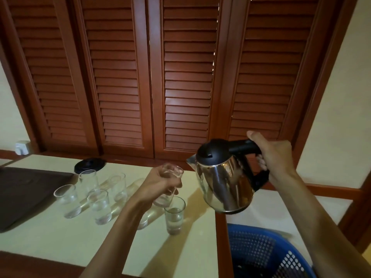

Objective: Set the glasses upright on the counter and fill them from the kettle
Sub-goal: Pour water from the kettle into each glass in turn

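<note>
My right hand (275, 157) grips the black handle of a steel kettle (224, 181), held in the air with its spout pointing left. My left hand (162, 184) holds a clear glass (173, 171) raised above the counter, rim up, just left of the spout. Directly below it stands a glass (174, 215) with some water. Several more clear glasses stand upright on the pale counter (50, 233) to the left, among them one (67, 200) and another (100, 206). My forearm hides part of one glass.
The black kettle base (90, 165) sits at the counter's back. A dark tray (26, 193) lies at the left. A blue perforated basket (267, 255) is at lower right beside the counter's wooden edge. Louvred wooden shutters (180, 77) rise behind, with a wall socket (22, 147) far left.
</note>
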Action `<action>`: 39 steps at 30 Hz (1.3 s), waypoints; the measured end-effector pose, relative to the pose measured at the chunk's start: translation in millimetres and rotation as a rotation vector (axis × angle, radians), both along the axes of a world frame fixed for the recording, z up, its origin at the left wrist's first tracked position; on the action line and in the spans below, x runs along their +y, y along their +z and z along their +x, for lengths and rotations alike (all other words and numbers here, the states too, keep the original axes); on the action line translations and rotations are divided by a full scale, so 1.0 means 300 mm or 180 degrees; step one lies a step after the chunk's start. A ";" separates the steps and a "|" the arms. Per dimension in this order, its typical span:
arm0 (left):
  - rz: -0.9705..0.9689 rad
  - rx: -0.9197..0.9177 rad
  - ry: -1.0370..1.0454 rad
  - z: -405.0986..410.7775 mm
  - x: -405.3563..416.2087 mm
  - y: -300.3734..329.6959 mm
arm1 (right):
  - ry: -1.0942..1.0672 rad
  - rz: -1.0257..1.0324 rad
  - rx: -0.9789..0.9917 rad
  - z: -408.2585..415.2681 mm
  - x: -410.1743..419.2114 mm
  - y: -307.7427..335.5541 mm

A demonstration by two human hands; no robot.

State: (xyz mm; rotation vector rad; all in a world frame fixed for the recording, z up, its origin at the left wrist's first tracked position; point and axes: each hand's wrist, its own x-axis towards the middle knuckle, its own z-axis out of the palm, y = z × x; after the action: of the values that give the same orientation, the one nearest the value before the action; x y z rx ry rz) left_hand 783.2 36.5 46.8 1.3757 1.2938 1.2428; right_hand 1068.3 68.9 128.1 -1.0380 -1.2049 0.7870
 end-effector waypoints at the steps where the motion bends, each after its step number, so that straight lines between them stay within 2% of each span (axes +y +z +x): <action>1: 0.0016 0.0000 0.0024 -0.001 -0.031 -0.015 | 0.0036 0.0122 -0.0155 -0.009 0.000 0.012; 7: -0.0088 0.0221 0.0076 -0.004 -0.164 -0.095 | 0.0343 0.0685 -0.0889 -0.066 0.000 0.053; 17: -0.0026 0.0082 0.0126 -0.020 -0.244 -0.179 | 0.0808 0.1259 -0.2093 -0.188 -0.094 0.091; 27: -0.0029 0.0063 -0.0085 -0.044 -0.304 -0.261 | 0.0832 0.1329 -0.2802 -0.272 -0.196 0.134; 39: 0.0014 0.0219 -0.0013 -0.100 -0.351 -0.313 | 0.0885 0.1357 -0.3125 -0.340 -0.242 0.186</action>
State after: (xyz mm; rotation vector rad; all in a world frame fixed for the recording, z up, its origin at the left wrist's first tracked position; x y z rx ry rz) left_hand 753.4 -68.7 -47.2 1.4347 1.3352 1.2055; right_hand 966.2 -3.7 183.9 -0.9088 -2.2714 0.1509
